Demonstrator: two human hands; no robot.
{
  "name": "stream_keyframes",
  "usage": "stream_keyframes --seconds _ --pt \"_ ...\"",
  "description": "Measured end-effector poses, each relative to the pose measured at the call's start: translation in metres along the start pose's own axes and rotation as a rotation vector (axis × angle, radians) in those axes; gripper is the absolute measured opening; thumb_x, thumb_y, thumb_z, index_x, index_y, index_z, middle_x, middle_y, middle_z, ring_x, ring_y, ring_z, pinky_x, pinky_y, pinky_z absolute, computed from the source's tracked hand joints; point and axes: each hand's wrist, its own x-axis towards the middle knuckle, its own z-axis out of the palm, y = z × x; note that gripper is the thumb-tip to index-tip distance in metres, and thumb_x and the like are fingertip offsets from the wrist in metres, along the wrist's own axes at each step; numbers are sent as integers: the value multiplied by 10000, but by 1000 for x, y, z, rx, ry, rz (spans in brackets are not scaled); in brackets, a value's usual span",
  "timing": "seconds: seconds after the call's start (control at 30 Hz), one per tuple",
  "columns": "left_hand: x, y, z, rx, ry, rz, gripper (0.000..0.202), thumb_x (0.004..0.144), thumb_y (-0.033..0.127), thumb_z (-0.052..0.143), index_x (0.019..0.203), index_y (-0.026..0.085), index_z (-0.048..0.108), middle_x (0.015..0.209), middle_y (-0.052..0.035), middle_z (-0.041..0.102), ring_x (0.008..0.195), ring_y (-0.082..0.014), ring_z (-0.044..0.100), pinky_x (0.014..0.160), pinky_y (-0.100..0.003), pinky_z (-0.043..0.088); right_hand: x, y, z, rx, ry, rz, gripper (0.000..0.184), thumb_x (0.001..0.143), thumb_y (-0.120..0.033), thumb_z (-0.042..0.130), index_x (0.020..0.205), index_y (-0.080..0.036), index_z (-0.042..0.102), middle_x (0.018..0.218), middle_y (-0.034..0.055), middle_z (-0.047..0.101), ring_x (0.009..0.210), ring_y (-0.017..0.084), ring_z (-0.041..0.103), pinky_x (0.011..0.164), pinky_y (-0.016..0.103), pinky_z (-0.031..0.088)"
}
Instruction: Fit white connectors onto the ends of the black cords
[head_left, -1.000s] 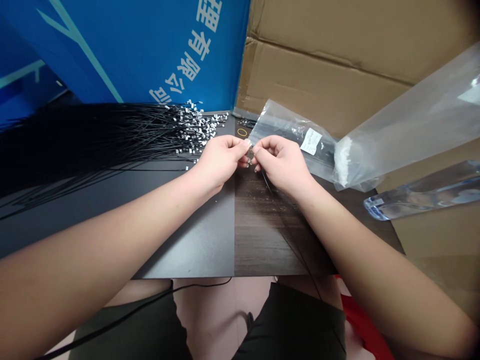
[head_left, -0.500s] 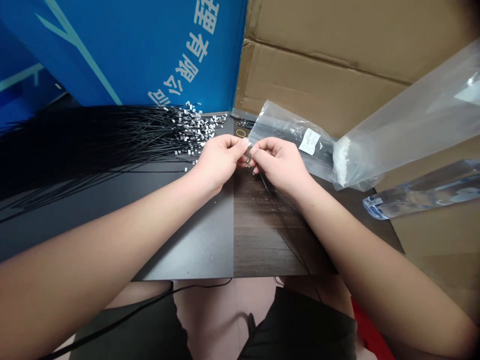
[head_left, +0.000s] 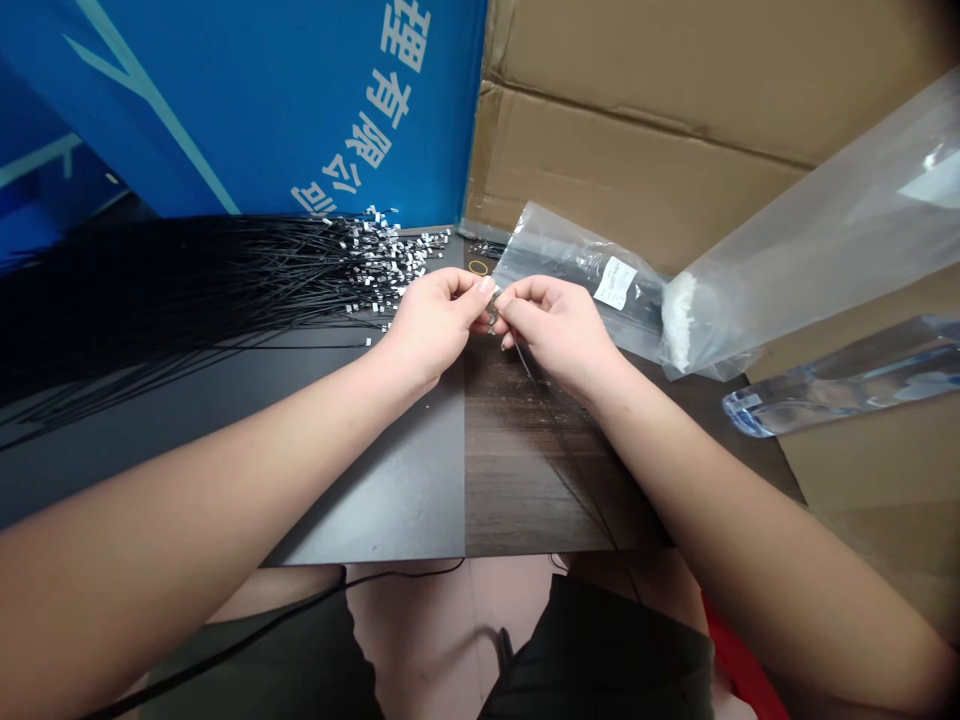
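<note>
My left hand and my right hand meet fingertip to fingertip above the dark wood-grain tabletop. Between the left thumb and fingers is a small shiny piece, too small and too covered to name. The right thumb and forefinger pinch the end of a thin black cable; its tip is hidden by the fingers. From there the cable runs down across the wood and over the front edge. Left of my hands lies a large bundle of black cables with white connectors at their ends.
Behind my right hand lie a clear plastic bag with a white label and a yellow ring. A clear bag of white pieces and a clear bottle are at the right. Cardboard and a blue panel stand behind.
Both hands stay together in nearly the same pinch, with only slight finger movement. The whole view has shifted a little.
</note>
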Motion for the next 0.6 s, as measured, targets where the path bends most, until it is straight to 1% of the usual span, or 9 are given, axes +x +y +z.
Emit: stream_keyframes --seconds 0.23,0.47,0.53,0.6 --pt "1 0 -1 12 -2 -32 268 961 312 800 779 150 689 686 -25 700 643 -113 651 688 -251 557 1 2 -1 -37 -1 -3 150 945 -155 690 800 -183 665 718 8 730 577 94 630 604 240 555" --pt "1 3 -1 19 -10 -58 272 989 287 755 768 148 678 694 -34 703 640 -114 646 674 -249 535 2 5 -3 -46 -20 -9 123 932 -191 723 816 -180 682 740 16 740 600 112 654 633 268 565" --pt "2 4 -3 46 1 -67 259 987 270 749 770 150 674 709 -31 698 632 -111 633 665 -251 530 3 5 -7 -101 -3 -47 104 935 -206 709 835 -181 703 754 19 747 621 125 665 655 287 566" --pt "3 6 -5 89 -3 -79 257 988 238 732 757 151 659 708 -21 675 613 -104 614 654 -254 527 5 5 -12 -180 22 -151 71 947 -212 688 918 -184 747 779 15 756 663 141 684 704 310 569"
